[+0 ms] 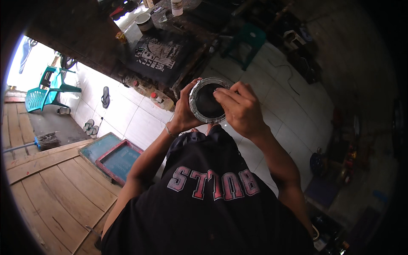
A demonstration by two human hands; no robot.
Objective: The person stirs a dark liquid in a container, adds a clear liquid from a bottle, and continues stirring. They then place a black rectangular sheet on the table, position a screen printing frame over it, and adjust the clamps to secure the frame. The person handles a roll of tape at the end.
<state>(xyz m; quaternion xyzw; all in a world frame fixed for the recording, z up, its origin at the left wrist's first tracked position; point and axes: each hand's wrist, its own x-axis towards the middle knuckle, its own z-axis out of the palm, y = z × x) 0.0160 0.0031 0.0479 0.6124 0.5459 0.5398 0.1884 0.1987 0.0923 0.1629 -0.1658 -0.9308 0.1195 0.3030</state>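
Clock positions refer to the whole view, 12 at the far side, unless the rim is named.

Container: one round container (212,80), just off centre toward 12, raised in front of the torso above the tiled floor (138,120). The opening faces the wearer; the interior is dark, and its contents, if any, cannot be identified.

Grip state: the left hand (183,111) is wrapped around the wall at 9 o'clock of the rim. The right hand (243,109) has its fingers bunched narrowly over the opening at 2 o'clock of the rim; whether they pinch anything cannot be told.

Handling (estimated): light to moderate weight, suited to one-hand support. The wall is probably stiff. The silvery, uneven rim looks crinkled or crusted and may be slippery or flake; breakage seems unlikely. Hold the outer wall below the rim, at 9 and 3 o'clock of the rim, keeping the mouth level (any loose contents could spill).

Count of surrounding items:
- Dark printed cloth (158,54), 11 o'clock: one.
- White tub (145,22), 11 o'clock: one.
- Red-capped bottles (162,101), 10 o'clock: two.
- Green stool (250,38), 1 o'clock: one.
- Framed panels (121,158), between 8 and 9: two.
- Sandals (105,97), between 9 and 10: three.
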